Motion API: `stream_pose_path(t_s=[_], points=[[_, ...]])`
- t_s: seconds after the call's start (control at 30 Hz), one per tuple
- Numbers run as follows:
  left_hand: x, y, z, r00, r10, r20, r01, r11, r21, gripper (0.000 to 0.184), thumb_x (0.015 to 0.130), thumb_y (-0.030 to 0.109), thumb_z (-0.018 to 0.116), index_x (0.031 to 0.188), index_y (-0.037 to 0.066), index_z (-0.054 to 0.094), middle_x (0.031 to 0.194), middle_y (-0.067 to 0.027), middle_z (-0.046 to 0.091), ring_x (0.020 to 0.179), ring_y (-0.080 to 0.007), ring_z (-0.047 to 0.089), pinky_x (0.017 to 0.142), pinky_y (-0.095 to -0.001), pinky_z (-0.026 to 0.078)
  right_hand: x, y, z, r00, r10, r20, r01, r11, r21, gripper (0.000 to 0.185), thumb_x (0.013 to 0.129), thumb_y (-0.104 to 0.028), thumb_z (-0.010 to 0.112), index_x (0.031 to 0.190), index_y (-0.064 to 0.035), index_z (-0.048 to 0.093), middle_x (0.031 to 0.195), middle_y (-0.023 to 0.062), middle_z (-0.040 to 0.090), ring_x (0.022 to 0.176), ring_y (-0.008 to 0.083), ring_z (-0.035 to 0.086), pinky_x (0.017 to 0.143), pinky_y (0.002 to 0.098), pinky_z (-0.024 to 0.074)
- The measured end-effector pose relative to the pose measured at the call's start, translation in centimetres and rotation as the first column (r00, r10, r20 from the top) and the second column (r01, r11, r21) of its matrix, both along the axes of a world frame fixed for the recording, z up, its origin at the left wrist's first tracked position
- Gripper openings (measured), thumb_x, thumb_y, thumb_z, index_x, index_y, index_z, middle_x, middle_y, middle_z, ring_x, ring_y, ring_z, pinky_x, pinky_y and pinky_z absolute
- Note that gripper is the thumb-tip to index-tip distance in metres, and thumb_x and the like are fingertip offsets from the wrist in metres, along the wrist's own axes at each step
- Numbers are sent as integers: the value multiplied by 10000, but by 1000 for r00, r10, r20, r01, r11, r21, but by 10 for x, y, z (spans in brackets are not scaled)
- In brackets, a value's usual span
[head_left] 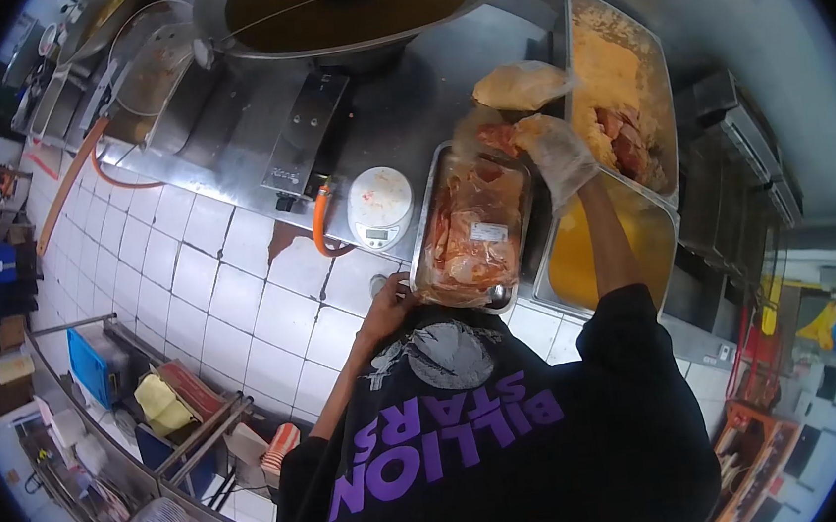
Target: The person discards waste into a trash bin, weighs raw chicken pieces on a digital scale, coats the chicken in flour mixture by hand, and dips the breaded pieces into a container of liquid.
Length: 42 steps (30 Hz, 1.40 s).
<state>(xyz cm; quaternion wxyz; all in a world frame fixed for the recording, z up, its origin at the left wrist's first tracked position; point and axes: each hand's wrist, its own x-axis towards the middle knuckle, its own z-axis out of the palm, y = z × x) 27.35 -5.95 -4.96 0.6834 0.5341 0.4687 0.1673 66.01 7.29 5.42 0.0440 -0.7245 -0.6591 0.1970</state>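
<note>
A metal tray (421, 251) in front of me holds a plastic bag of raw marinated meat (469, 222) with a white label. At the tray's near left corner, my left hand (392, 306) has its fingers curled on the rim. My right hand (558, 154), in a clear plastic glove, grips a piece of raw meat (500, 137) above the tray's far end. To its right, more raw meat (624, 141) lies on breading flour (604, 56) in a long metal pan. A filled plastic bag (520, 86) rests just beyond the glove.
Left of the tray is a white kitchen scale (379, 205). A pan of yellow liquid (587, 256) sits under my right forearm. Farther off are a large pot of dark oil (346, 4), a burner (305, 132) and an orange hose (320, 225) at the counter edge.
</note>
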Motion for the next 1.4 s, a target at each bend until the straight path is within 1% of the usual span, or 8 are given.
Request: stream_pose_path(t_s=[0.37,0.5,0.57,0.6,0.73,0.8,1.13,1.4], points=[[-1,1,3,998,23,-51,-15,990,140,427,832,216,635,1184,32,476,809,-80,579,750,-170,557,695,-302,452,-119,17,-40,931,365,-6,-362,926,106,273,819,-170,513,1063,-79,594,988,100,614,882,245,593,754,346,483],[-2,2,4,994,-23,-109,26,999,32,447,838,197,637,1221,54,455,890,-73,556,830,-163,542,754,-294,455,-170,17,-67,836,167,-523,-222,974,-42,252,844,-223,496,1040,-106,604,885,81,634,801,244,619,689,355,501],[-2,3,4,995,-43,-90,45,999,26,454,836,200,639,1225,62,451,907,-76,563,841,-167,546,763,-301,454,-181,17,-90,843,536,54,-506,753,421,242,847,-233,500,1028,-122,617,948,93,638,872,258,625,710,366,507],[-2,3,6,995,-37,-88,39,999,21,454,836,200,639,1225,62,451,907,-76,563,841,-167,546,763,-301,454,-187,30,-110,882,440,167,-461,880,117,257,837,-253,517,1024,-111,621,986,115,630,937,274,614,730,373,505],[-3,5,14,998,-25,-52,25,1000,-1,456,839,192,634,1231,60,443,879,-72,575,825,-163,550,761,-302,455,-202,20,-9,944,247,219,-269,961,73,196,766,-213,565,865,-54,622,877,151,634,833,329,613,732,383,492],[-3,3,8,1000,-15,-5,15,1000,18,456,843,197,632,1232,53,440,846,-73,583,806,-163,551,757,-303,455,-204,24,16,987,-159,34,155,983,96,165,748,-191,567,812,-52,630,801,158,639,777,333,623,694,397,497],[-1,4,10,998,-6,-58,12,995,104,423,845,169,619,1196,12,442,783,-87,595,701,-145,555,644,-274,440,-232,20,30,899,437,-33,-426,888,174,238,777,-87,547,1000,-110,627,876,128,644,805,297,629,729,364,512],[-3,1,-12,998,-2,67,-1,999,53,371,855,139,614,1172,20,461,859,-73,565,749,-135,542,664,-273,453,-242,15,-97,909,402,108,-416,878,236,201,852,-213,484,969,-148,635,953,103,638,923,231,625,786,388,498]])
